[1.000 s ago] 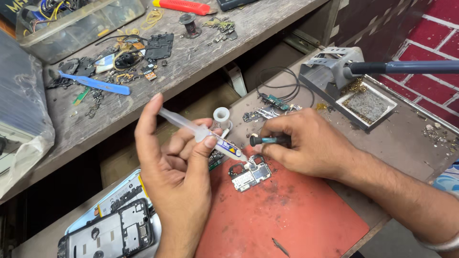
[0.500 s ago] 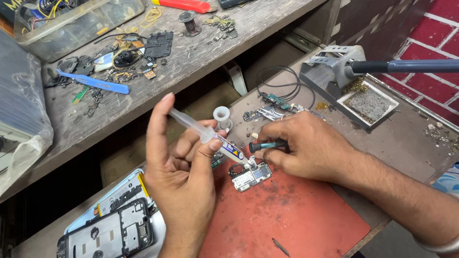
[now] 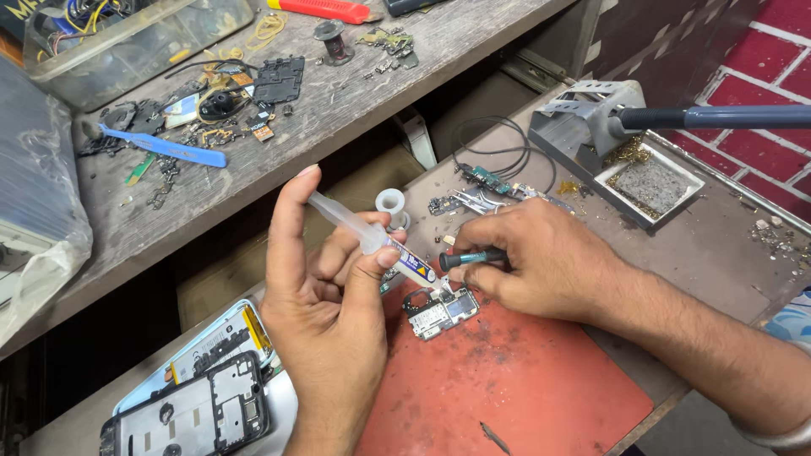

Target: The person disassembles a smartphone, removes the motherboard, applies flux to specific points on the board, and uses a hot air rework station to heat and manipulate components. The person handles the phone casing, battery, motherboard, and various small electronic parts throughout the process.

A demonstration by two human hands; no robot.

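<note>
Dabbing paste from the syringe (image 3: 380, 243) onto the small circuit board (image 3: 440, 313) on the red mat (image 3: 507, 380), tabletop front.
Left hand (image 3: 325, 312) pinching syringe, thumb on plunger; right hand (image 3: 541, 262) closed round a teal-handled tool (image 3: 470, 257), probably tweezers. Next needs a gentle, steady squeeze.
</note>
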